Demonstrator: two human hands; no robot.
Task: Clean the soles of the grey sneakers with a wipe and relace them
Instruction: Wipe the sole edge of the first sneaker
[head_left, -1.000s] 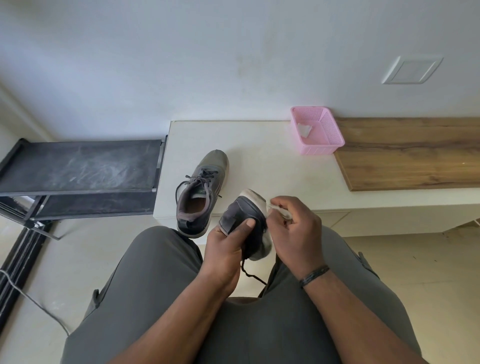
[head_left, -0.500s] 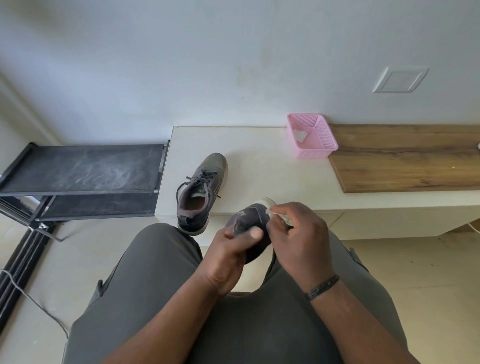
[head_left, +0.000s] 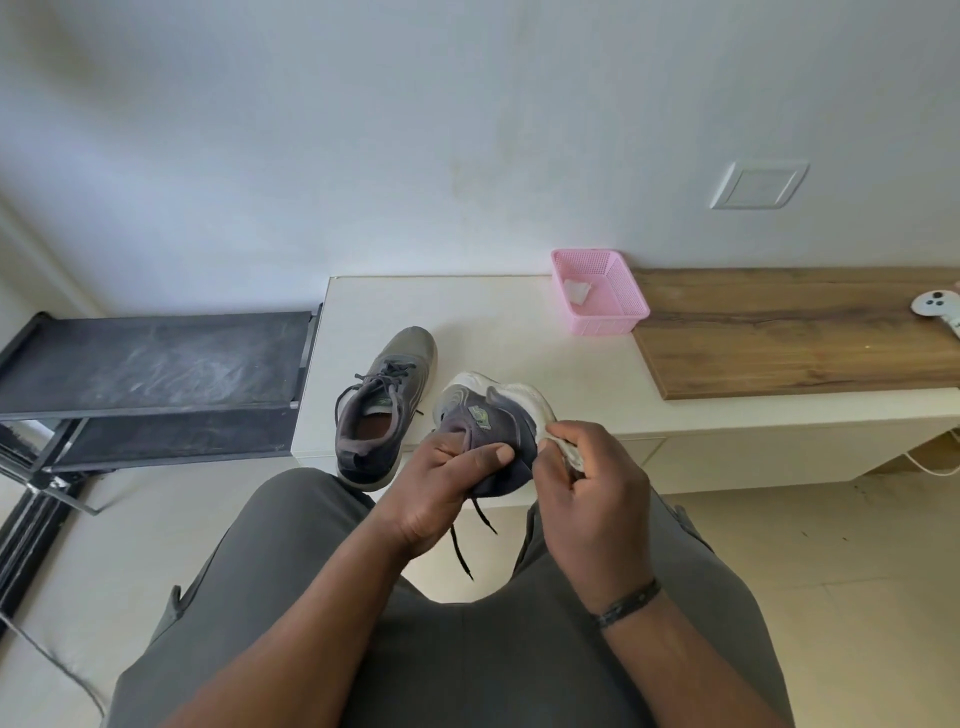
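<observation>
My left hand (head_left: 441, 483) grips a grey sneaker (head_left: 493, 415) by its collar, thumb across the side, holding it on its side above my lap. Its white sole (head_left: 524, 397) faces right and away. My right hand (head_left: 587, 493) pinches a crumpled white wipe (head_left: 563, 449) against the sole's edge. Dark laces (head_left: 467, 540) dangle below the shoe. The second grey sneaker (head_left: 382, 410) stands upright and laced on the white bench (head_left: 498, 322), left of the held one.
A pink basket (head_left: 618, 317) with a white wipe inside sits at the back of the bench. A wooden board (head_left: 789, 338) lies to the right, with a white controller (head_left: 937, 309) at its far end. A black rack (head_left: 156, 358) stands left. My grey-trousered legs fill the foreground.
The held sneaker has been turned so more of its dark side and white sole show. My right hand with the wipe has shifted along the sole edge. The head view rose slightly.
</observation>
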